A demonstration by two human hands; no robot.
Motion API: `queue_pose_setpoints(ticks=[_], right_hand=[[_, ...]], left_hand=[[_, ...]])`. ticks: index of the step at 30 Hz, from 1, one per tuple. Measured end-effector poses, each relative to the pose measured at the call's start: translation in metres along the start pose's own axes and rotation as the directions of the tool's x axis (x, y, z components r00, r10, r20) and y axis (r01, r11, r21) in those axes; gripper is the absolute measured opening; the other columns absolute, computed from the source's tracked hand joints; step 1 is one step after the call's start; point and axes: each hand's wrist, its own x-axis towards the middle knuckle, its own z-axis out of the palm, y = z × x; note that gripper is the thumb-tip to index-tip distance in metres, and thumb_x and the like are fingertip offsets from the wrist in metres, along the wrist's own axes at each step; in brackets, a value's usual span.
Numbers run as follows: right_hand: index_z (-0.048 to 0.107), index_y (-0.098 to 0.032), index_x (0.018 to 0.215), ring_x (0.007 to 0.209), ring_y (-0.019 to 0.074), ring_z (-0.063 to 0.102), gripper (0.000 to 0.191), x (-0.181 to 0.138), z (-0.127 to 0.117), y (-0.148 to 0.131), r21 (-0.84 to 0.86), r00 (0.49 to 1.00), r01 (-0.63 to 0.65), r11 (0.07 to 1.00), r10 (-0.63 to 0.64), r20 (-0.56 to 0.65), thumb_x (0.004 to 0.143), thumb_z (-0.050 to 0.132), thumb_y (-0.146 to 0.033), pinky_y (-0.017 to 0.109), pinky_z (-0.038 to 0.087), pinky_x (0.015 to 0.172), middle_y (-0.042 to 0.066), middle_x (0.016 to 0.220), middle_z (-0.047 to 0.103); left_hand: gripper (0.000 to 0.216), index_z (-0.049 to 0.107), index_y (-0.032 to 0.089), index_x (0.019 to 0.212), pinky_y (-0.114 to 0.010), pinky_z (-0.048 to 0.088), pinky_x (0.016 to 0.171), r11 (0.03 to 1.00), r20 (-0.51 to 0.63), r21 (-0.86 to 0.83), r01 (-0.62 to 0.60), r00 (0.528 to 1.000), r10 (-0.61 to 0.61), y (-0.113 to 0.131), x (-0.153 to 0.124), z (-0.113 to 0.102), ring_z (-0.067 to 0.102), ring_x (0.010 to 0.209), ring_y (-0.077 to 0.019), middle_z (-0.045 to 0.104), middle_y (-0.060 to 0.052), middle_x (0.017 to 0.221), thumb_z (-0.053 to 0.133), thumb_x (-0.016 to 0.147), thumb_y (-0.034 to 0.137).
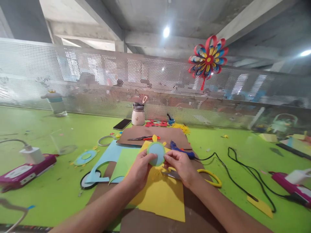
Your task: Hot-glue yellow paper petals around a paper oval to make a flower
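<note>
Over yellow paper: left hand gripping blue disc, right hand pinching its edge.

Yellow-handled scissors partly behind the right hand, rightmost power strip partly off-frame.

Bare forearms angled inward; left hand, right hand close together, fingers bent.

Bright green tabletop near, running back to a grey perforated partition across the far side, blurry shapes showing through its holes. Bare concrete ceiling overhead, thick beams left and right. White lamp glows far middle, second light far right.
</note>
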Motion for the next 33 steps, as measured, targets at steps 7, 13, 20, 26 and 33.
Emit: queue_pose_setpoints(ticks=[7,13,20,26,33], right_hand=[[0.065,-0.012,0.071,0.055,0.0120,0.053,0.034,0.000,-0.002,0.002,-0.027,0.999,0.027,0.999,-0.027,-0.020,0.067,0.072,-0.045,0.027,0.044,0.058,0.000,0.061,0.060],[0.063,-0.014,0.070,0.055,0.0128,0.054,0.031,0.002,-0.003,0.004,-0.065,0.997,0.069,0.995,-0.072,-0.034,0.070,0.070,-0.044,0.028,0.045,0.058,0.000,0.059,0.060],[0.063,-0.013,0.070,0.055,0.0122,0.054,0.029,0.001,-0.006,0.003,-0.068,0.997,0.074,0.995,-0.075,-0.013,0.072,0.068,-0.042,0.027,0.044,0.058,0.001,0.058,0.059],[0.066,-0.014,0.087,0.072,0.0151,0.057,0.023,0.007,-0.019,0.002,-0.149,0.986,0.123,0.981,-0.138,-0.091,0.071,0.068,-0.030,0.029,0.044,0.070,0.003,0.078,0.064],[0.063,-0.014,0.087,0.054,0.0121,0.060,0.025,0.005,-0.027,-0.007,-0.083,0.987,0.097,0.992,-0.107,-0.123,0.067,0.071,-0.026,0.028,0.046,0.061,-0.004,0.060,0.060]], left_hand=[[0.011,0.068,0.014,0.078,-0.025,0.042,0.070,0.999,0.033,0.035,0.005,0.999,-0.006,-0.002,0.004,-0.002,0.057,0.069,-0.0153,0.066,-0.004,0.072,0.067,0.070,0.021],[0.014,0.068,0.014,0.080,-0.027,0.043,0.073,0.999,0.065,0.047,0.017,0.998,-0.020,-0.003,0.007,-0.001,0.059,0.071,-0.0155,0.068,-0.004,0.074,0.070,0.070,0.025],[0.015,0.068,0.013,0.081,-0.026,0.043,0.073,0.998,0.065,0.046,0.040,0.997,-0.043,-0.003,0.008,-0.001,0.058,0.071,-0.0150,0.068,-0.005,0.076,0.071,0.071,0.024],[0.019,0.069,0.014,0.084,-0.024,0.044,0.071,0.997,0.002,0.065,0.034,0.999,-0.034,0.001,0.010,-0.001,0.059,0.072,-0.0150,0.070,-0.005,0.078,0.073,0.068,0.024],[0.032,0.069,0.010,0.087,-0.028,0.047,0.071,0.986,-0.125,0.147,0.081,0.990,-0.063,-0.003,0.026,-0.015,0.062,0.072,-0.0172,0.071,-0.008,0.084,0.077,0.060,0.024]])
